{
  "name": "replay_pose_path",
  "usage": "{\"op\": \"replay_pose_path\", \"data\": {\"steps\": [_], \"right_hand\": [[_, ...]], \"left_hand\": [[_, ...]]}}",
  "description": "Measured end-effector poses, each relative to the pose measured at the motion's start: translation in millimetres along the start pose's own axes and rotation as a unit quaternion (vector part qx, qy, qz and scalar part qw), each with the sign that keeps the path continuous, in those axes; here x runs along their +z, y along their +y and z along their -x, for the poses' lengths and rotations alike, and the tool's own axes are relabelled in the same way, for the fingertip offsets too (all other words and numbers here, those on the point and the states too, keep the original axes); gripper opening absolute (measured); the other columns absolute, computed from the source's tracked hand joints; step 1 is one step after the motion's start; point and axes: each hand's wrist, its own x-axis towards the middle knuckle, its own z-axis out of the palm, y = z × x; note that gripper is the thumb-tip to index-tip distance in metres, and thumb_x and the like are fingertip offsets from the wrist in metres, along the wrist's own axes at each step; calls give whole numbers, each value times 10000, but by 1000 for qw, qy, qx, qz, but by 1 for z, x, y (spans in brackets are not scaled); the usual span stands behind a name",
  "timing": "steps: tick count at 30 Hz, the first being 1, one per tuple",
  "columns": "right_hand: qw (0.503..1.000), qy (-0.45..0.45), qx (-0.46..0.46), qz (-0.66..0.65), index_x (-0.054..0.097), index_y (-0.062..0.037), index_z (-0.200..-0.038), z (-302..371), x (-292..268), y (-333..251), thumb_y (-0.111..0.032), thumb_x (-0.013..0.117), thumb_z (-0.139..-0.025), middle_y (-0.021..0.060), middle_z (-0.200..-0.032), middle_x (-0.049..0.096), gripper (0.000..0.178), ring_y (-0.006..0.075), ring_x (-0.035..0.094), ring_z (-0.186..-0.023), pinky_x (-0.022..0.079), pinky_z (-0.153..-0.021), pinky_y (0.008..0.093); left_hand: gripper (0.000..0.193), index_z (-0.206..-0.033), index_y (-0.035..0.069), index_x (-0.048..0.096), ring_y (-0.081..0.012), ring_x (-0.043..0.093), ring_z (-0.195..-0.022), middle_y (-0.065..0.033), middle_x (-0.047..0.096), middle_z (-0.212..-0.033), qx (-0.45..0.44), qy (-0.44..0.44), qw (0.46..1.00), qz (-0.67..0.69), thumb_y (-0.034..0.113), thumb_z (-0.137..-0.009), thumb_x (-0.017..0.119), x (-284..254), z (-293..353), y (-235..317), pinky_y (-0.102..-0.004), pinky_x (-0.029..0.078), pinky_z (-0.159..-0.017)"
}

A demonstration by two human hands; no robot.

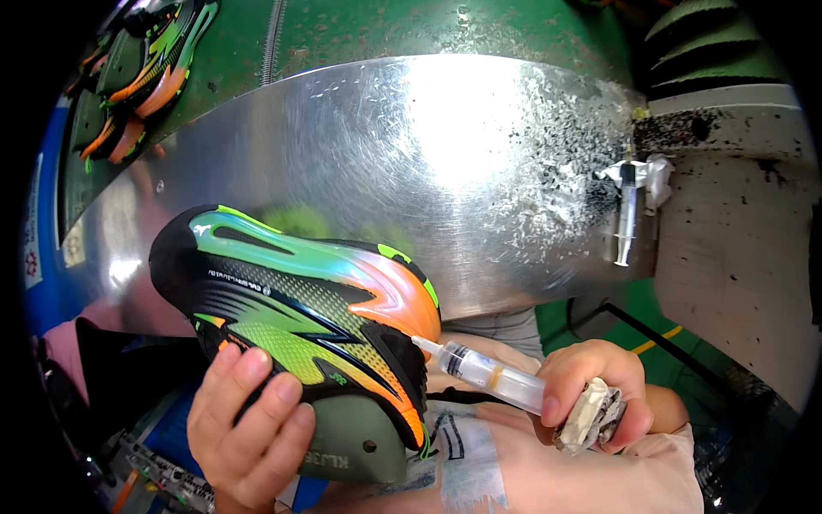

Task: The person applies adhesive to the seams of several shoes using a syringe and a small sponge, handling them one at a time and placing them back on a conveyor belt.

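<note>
A black, green and orange sports shoe (308,300) is tilted on its side, its glossy sole edge facing up. A dark green shoe last (360,437) sticks out of its opening. The fingers of my left hand (253,420) wrap round the shoe and last from below. My right hand (595,385) grips a clear syringe (501,377) holding clear contents, its tip at the shoe's sole edge near the orange end. A crumpled, stained whitish wad (591,415) is also held in my right hand.
A shiny metal worktop (342,128) curves across, with dried residue at its right. A second syringe (628,214) with a dark part lies there beside crumpled white tissue (658,180). More shoes on lasts (150,68) stand on the green surface (368,26) at far left.
</note>
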Motion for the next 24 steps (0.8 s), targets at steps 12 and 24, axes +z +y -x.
{"op": "replay_pose_path", "data": {"steps": [12, 24], "right_hand": [[976, 116, -150, -103, 399, 72, -1223, -7, -2, 30, -575, 485, -884, 84, -960, 580, 735, 111, 547, -801, 459, -706, 242], [973, 85, -215, -26, 429, 26, -1210, -8, -24, 33, -509, 514, -907, 79, -928, 607, 620, 131, 595, -764, 482, -671, 252]], "left_hand": [[556, -1142, 26, 605, -257, 591, -634, -157, 612, -824, 132, -88, 985, -67, 192, -643, 787, -16, -125, -29, -310, 458, -531], [638, -1265, -100, 494, -217, 634, -965, -205, 639, -1103, -153, -114, 982, -8, 214, -723, 616, -17, -160, -3, -285, 443, -874]]}}
